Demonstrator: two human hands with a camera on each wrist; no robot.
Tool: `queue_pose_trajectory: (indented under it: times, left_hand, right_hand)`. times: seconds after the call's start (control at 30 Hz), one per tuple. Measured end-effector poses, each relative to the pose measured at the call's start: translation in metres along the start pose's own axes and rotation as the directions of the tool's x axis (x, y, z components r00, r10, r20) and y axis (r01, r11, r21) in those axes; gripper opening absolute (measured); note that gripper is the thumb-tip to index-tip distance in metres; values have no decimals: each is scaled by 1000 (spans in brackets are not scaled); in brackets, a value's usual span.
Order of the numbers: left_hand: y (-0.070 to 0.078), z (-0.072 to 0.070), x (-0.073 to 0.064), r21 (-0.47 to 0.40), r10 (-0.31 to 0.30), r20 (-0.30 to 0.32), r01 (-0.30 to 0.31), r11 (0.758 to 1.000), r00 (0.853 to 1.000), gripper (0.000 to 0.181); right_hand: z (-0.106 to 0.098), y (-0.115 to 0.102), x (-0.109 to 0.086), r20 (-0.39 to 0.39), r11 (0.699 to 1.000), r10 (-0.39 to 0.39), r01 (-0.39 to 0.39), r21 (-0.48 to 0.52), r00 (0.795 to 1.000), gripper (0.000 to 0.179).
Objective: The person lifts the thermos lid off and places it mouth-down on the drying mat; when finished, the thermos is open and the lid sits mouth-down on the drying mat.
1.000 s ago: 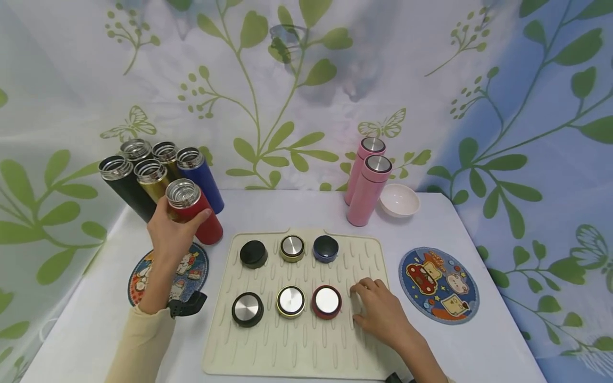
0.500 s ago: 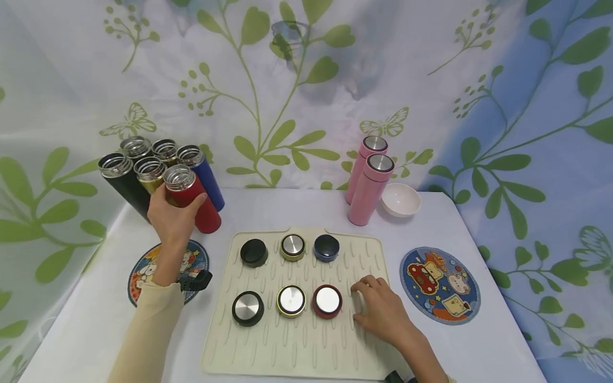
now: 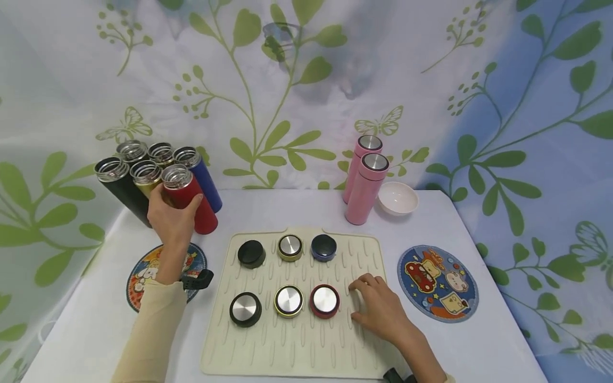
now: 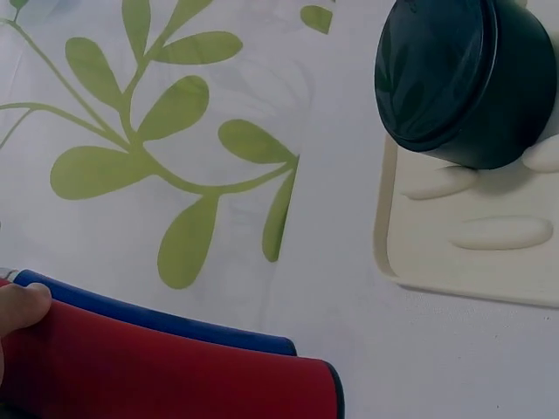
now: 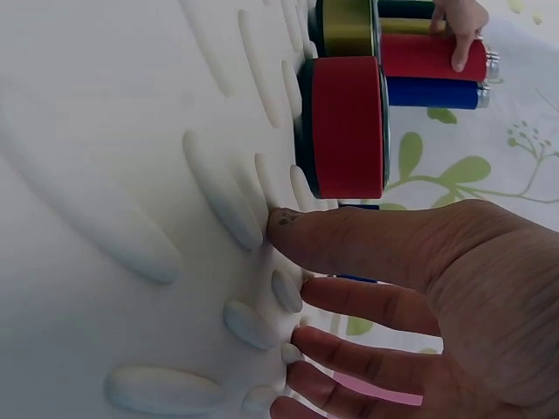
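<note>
My left hand (image 3: 171,215) grips a red thermos bottle (image 3: 197,207) near its top, thumb on one side and fingers on the other. The bottle is lidless and stands beside a blue bottle (image 3: 207,181), a gold bottle (image 3: 145,173) and a black bottle (image 3: 125,191), all with bare steel mouths. In the left wrist view the thumb lies on the red bottle's side. My right hand (image 3: 379,308) rests with its fingertips on the cream ribbed mat (image 3: 273,356), holding nothing. Nearest to it is a red-rimmed lid (image 3: 324,301).
More lids stand on the mat: a gold one (image 3: 289,301), a blue one (image 3: 323,248) and a black one (image 3: 251,254). Two capped pink bottles (image 3: 365,191) and a white bowl (image 3: 398,199) stand at the back right. Round patterned placemats (image 3: 438,283) lie on both sides.
My left hand has shifted the red bottle slightly back and left, closer to the other bottles. The right hand stays in place on the mat.
</note>
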State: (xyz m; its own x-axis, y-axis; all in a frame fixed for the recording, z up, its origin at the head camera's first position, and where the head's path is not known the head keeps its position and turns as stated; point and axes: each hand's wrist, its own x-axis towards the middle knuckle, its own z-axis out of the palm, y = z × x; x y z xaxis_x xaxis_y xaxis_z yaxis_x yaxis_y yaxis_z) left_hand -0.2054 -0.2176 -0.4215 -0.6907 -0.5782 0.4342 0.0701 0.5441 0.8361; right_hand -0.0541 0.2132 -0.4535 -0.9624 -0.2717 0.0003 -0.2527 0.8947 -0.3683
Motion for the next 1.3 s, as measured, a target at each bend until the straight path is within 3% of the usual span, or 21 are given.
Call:
queue_pose_trajectory:
  times: [0.23,0.37,0.5,0.7,0.87,0.93,1.03,1.23,1.3]
  left_hand:
    - [-8,0,-6,12,28,-47,-28,1000,998,70]
    - [-7,-3,-14,47,-32,-42,34,998,999,67]
    - [-2,-9,-25,49,-51,-73,55,997,996,59]
    - [21,-10,-34,-52,110,-71,-114,992,991,47]
    - [49,1,-38,-156,208,51,-198,968,977,44]
    - [59,9,-41,-182,240,134,-214,960,962,45]
    - [71,24,-48,-220,284,255,-230,948,925,45]
    - [90,58,-61,-316,354,422,-230,920,835,40]
    - [99,70,-63,-351,373,472,-218,911,799,41]
  right_hand:
    - [-3,0,1,5,1000,1,-1,-9,1000,50]
    - [-3,0,2,8,1000,-2,2,-15,1000,50]
    - [-4,-3,3,23,1000,0,0,-3,1000,50]
    - [-6,-4,3,21,1000,16,-16,-7,1000,49]
    - [-6,-2,3,4,1000,17,-17,-17,1000,50]
    - [-5,-1,3,1,1000,18,-18,-14,1000,50]
    - [-2,-1,1,7,1000,28,-28,-4,1000,49]
    - [5,-2,-2,14,1000,22,-22,0,1000,49]
    - [5,-3,-2,9,1000,12,-12,-6,1000,49]
